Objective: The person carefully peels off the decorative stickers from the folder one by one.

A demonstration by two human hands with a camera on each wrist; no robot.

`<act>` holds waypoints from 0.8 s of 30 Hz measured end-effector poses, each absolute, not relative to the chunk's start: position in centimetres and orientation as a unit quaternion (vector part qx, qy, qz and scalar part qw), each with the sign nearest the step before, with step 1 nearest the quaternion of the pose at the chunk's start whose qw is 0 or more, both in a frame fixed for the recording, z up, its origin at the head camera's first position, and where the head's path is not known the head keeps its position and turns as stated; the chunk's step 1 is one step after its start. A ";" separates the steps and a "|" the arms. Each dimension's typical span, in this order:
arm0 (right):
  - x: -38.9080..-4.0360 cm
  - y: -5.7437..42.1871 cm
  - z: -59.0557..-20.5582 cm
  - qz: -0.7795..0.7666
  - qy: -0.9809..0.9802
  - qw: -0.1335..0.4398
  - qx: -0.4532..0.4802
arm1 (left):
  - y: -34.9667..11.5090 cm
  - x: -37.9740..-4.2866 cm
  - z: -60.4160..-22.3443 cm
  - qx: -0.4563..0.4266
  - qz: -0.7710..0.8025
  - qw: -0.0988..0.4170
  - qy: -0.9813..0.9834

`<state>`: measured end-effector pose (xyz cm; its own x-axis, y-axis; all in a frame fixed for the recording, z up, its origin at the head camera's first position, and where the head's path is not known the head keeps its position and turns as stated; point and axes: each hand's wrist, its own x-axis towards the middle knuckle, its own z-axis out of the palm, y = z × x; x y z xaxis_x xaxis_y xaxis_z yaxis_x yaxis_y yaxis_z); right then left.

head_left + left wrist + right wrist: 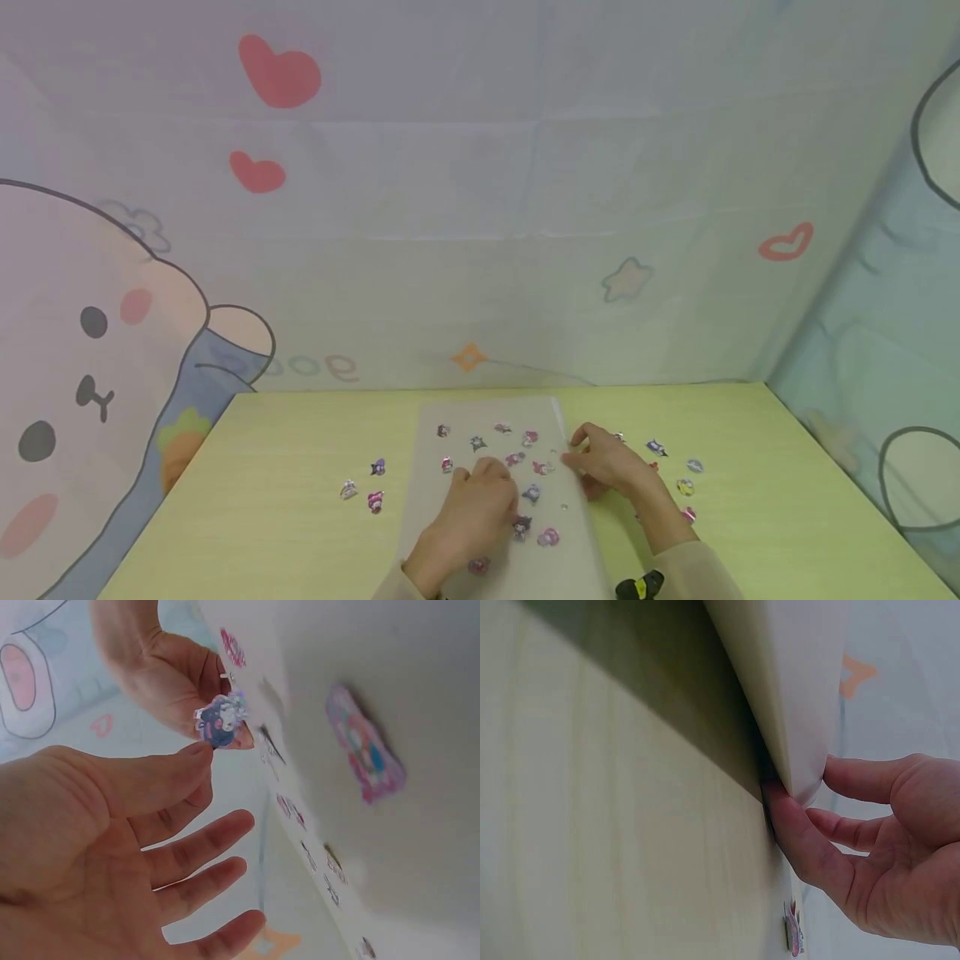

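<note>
Sticker (220, 720) with a dark figure sits pinched between thumb and forefinger of the left hand (474, 510), over a white board (576, 560) dotted with other stickers (532, 493). The right hand (606, 460) grips the board's right edge, and the worktop (262, 533) lies beneath.

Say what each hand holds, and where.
Left hand: dark-blue-and-white character sticker, by one edge. Right hand: white rectangular sheet, by its right edge.

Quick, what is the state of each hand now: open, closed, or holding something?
Left hand: holding a sticker, pinched.
Right hand: holding the white board by its edge.
</note>
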<state>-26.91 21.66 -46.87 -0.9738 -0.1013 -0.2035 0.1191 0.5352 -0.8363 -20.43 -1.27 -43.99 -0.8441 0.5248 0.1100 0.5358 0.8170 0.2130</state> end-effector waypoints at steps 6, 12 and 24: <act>-26.9 21.7 -46.7 -0.483 0.868 0.116 0.007 | -2.3 -20.9 -43.3 -0.255 -0.145 0.035 -0.955; -26.9 21.7 -46.8 -0.485 0.867 0.116 0.006 | -4.0 -21.6 -42.9 -0.232 -0.179 0.038 -0.955; -26.9 21.5 -46.9 -0.485 0.867 0.116 0.006 | -8.7 -22.2 -42.9 -0.198 -0.232 0.053 -0.951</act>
